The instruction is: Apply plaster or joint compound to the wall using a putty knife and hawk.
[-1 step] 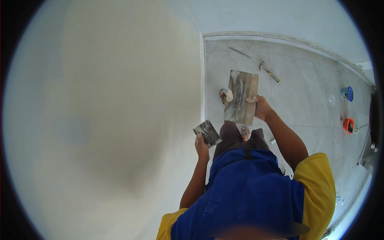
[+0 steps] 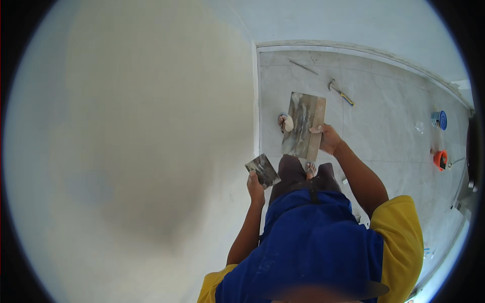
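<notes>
My left hand (image 2: 255, 188) is closed around the lower left edge of a small rectangular putty knife (image 2: 263, 170). Its dark metal face is smeared with pale filler, and it is close to the wall at my left. In my right hand (image 2: 330, 139) is a larger rectangular putty blade (image 2: 301, 121), gripped by the brownish strip along its right side, thumb on top. Grey and white streaks cover its face. A pale lump of putty (image 2: 288, 123) shows at its left edge, close above my foot. The two blades are apart, in front of my legs.
A cream wall (image 2: 136, 126) rises close on my left; another wall (image 2: 353, 22) stands ahead. On the tiled floor (image 2: 379, 136) lie a claw hammer (image 2: 341, 93) and a thin rod (image 2: 303, 67). Farther right are a blue-lidded can (image 2: 438, 120) and an orange container (image 2: 440, 160).
Both blades appear very slightly lower in the picture, and the whole view has shifted a little. Each hand keeps its hold.
</notes>
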`<act>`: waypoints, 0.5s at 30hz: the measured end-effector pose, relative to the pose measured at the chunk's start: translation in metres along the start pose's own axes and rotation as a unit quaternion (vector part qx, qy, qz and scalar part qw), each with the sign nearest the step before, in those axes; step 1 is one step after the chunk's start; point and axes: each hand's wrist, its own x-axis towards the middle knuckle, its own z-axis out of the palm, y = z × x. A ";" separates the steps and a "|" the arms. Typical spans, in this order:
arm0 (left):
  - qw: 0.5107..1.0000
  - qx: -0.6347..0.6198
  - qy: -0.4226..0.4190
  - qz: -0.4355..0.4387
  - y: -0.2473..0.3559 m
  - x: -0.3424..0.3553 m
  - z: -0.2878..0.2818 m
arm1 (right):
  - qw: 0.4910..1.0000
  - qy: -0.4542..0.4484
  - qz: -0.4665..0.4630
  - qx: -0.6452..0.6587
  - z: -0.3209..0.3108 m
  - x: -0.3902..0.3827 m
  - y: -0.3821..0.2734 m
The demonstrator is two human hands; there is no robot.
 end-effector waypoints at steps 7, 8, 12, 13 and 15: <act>0.965 0.235 -0.038 -0.108 -0.040 0.093 0.055 | 0.993 0.121 -0.007 0.005 -0.064 0.136 -0.021; 0.934 0.327 -0.089 -0.114 -0.047 0.107 0.062 | 0.991 0.132 -0.002 -0.015 -0.081 0.164 -0.025; 0.893 0.367 -0.179 -0.192 -0.091 0.171 0.069 | 0.986 0.153 0.000 -0.073 -0.162 0.306 -0.003; 0.890 0.368 -0.177 -0.201 -0.097 0.186 0.078 | 0.979 0.174 -0.005 -0.105 -0.176 0.345 -0.006; 0.904 0.365 -0.156 -0.157 -0.101 0.188 0.099 | 0.963 0.201 -0.004 -0.182 -0.187 0.401 -0.006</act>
